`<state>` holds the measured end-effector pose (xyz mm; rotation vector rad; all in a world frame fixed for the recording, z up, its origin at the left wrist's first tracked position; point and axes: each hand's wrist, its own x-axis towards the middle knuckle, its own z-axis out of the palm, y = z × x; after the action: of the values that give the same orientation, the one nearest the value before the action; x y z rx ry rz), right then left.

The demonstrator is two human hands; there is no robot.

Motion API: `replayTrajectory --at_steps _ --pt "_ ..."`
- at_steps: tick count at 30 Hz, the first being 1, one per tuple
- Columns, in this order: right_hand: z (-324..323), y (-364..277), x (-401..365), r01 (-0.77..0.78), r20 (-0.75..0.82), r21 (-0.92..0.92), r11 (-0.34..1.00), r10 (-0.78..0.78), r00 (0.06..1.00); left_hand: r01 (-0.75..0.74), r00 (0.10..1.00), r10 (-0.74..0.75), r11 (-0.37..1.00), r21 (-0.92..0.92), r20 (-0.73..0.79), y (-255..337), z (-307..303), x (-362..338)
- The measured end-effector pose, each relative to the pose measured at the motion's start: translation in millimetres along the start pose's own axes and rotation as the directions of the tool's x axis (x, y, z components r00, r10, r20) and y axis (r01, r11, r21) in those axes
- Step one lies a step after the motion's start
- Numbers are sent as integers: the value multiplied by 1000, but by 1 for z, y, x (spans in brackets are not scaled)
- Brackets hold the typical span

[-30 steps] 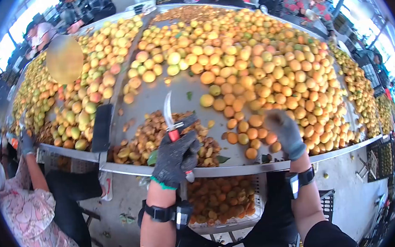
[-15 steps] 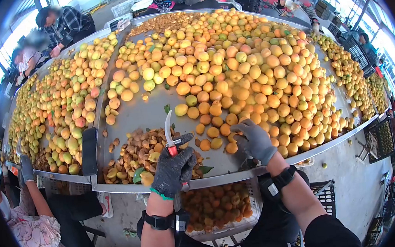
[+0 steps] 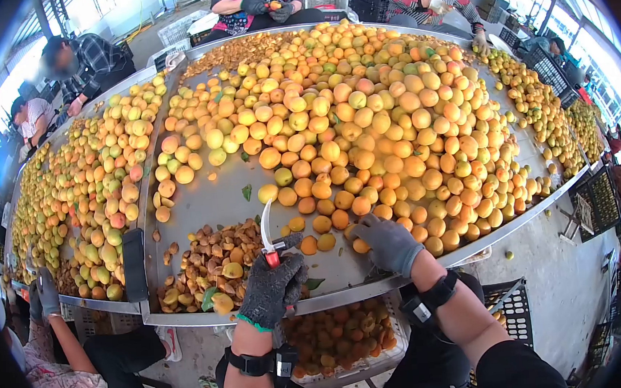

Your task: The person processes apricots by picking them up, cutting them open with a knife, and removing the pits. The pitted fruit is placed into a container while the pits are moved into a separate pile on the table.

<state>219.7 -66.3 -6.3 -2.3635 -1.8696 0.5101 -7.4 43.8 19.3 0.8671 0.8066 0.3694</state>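
Because its curved blade points up and away from the body, the knife rests in the left hand, fingers closed round the red handle at the counter's near rim. The right hand covers an apricot at the pile's edge; whether its fingers grip it, I cannot tell. Pits lie heaped beside the blade.

Grey knit gloves on hands, black wrist straps.
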Motion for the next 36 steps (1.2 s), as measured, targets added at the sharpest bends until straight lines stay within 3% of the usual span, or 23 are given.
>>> replayTrajectory --at_steps 2,5,7,8,10,11,13,16,17,19,22,26,29,31,36 --pt "-4 0 -1 -35 20 -41 999 36 999 -5 1000 4 1000 15 22 0 1 0" --pt "-8 15 0 41 19 -25 999 -40 999 -10 999 9 999 39 41 -2 0 0" --pt "-11 27 10 -83 -123 -47 995 77 989 -16 999 14 999 48 46 -4 0 0" --pt "-12 27 13 -83 -126 -50 995 76 989 -6 999 4 998 61 38 -4 1 0" --pt "-15 23 18 -118 -383 38 992 124 916 1 1000 -3 997 75 31 -5 1 0" --pt "-10 24 21 -119 -386 38 992 124 914 -8 999 5 997 80 40 -5 1 0" --pt "9 26 28 -57 -493 -112 992 -6 870 -16 999 11 996 90 53 -6 1 -1" --pt "17 26 35 -60 -550 -167 984 -43 834 -34 997 25 992 120 77 -5 0 -3" --pt "14 24 36 -59 -551 -170 984 -45 833 -25 998 17 992 121 67 -5 0 -3" --pt "10 19 34 -176 -415 -100 979 120 902 -15 998 8 993 120 55 -7 -2 -4" --pt "18 21 34 -193 -501 -112 975 113 858 -5 999 -1 993 115 54 -6 -3 -6" --pt "14 25 33 -199 -433 -95 975 139 890 -7 999 1 993 117 51 -6 -4 -8" --pt "17 21 34 -192 -539 -126 973 96 837 -6 999 1 992 126 46 -9 -5 -6" --pt "18 19 37 -200 -438 -52 978 158 885 -4 1000 0 990 138 29 -10 -5 -6" --pt "9 13 47 -65 -465 -48 997 35 885 -23 999 18 990 138 39 -13 -8 -7"
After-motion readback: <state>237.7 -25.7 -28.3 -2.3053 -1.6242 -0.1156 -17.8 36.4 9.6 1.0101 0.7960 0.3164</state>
